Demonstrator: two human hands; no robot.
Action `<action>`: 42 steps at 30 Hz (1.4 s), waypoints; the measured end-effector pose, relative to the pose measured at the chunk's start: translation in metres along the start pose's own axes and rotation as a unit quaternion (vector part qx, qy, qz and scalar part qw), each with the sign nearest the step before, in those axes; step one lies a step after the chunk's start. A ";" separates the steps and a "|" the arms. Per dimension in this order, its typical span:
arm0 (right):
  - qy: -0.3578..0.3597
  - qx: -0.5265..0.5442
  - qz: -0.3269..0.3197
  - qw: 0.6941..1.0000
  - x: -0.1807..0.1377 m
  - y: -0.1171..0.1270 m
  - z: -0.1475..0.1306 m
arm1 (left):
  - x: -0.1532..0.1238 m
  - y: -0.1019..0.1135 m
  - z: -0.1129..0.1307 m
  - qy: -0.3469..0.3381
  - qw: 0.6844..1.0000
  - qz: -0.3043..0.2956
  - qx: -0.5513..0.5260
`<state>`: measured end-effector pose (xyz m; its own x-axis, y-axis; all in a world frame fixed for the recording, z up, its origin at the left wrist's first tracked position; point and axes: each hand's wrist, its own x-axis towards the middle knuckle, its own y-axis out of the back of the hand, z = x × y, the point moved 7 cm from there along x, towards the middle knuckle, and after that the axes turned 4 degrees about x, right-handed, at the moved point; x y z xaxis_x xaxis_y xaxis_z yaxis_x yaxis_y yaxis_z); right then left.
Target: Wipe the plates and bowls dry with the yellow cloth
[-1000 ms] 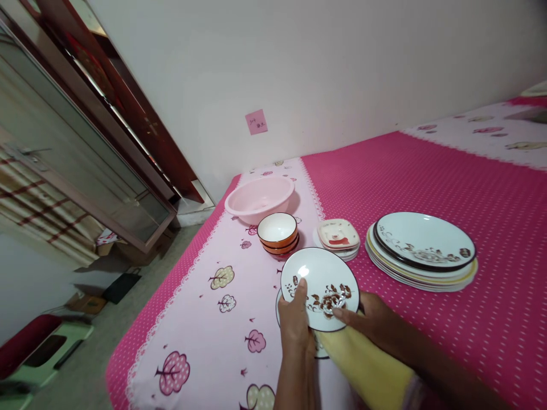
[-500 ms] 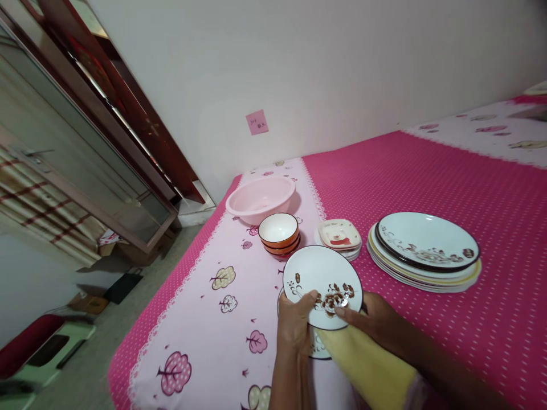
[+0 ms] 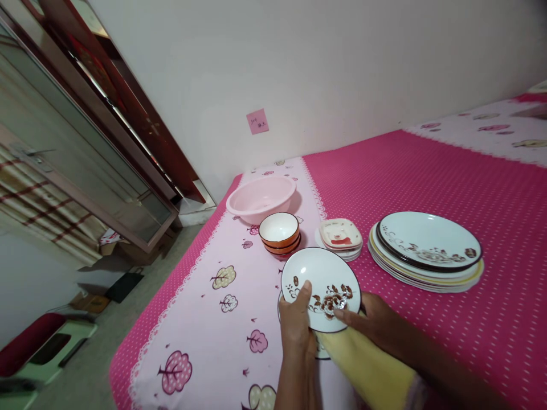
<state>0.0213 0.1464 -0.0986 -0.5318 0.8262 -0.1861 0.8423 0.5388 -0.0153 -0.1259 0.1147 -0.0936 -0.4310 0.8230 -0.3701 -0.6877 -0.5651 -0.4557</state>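
Observation:
A white plate with a dark rim and brown flowers (image 3: 320, 265) is held tilted between my two hands. My left hand (image 3: 296, 324) grips its left edge, thumb lying on the face. On the right edge my right hand (image 3: 376, 319) is closed, its thumb over the flowers and its other fingers hidden underneath. A yellow cloth (image 3: 367, 361) hangs from below the plate beside my right hand; where it is gripped is hidden. Partly covered beneath, another dark-rimmed plate (image 3: 323, 351) lies on the bedspread.
Orange bowls (image 3: 280, 230) are stacked beyond the plate, with a pink basin (image 3: 260, 199) behind. Small square dishes (image 3: 341, 233) sit to their right. Farther right stands a pile of large plates (image 3: 427, 236). The bedspread's left edge (image 3: 160, 304) drops toward the floor.
My left thumb has slid a little up and left on the plate's face. The plate has shifted slightly left; my right hand stays almost where it was.

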 end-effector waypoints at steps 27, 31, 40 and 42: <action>-0.011 -0.019 0.003 1.000 0.003 0.001 0.019 | 0.003 0.009 0.005 -0.018 0.996 0.044 0.071; -0.008 0.007 -0.006 1.000 0.003 -0.002 0.013 | 0.004 0.006 0.004 -0.014 0.998 -0.001 0.057; -0.029 0.004 0.015 0.999 -0.001 0.000 0.007 | 0.000 -0.004 0.015 -0.063 0.992 -0.066 0.085; -0.027 -0.003 0.016 1.000 -0.002 0.000 0.007 | 0.001 -0.003 0.014 -0.061 0.992 -0.064 0.085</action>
<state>0.0227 0.1440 -0.1052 -0.4990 0.8329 -0.2394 0.8583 0.5132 -0.0035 -0.1323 0.1178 -0.0811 -0.3942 0.8941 -0.2126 -0.8254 -0.4462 -0.3459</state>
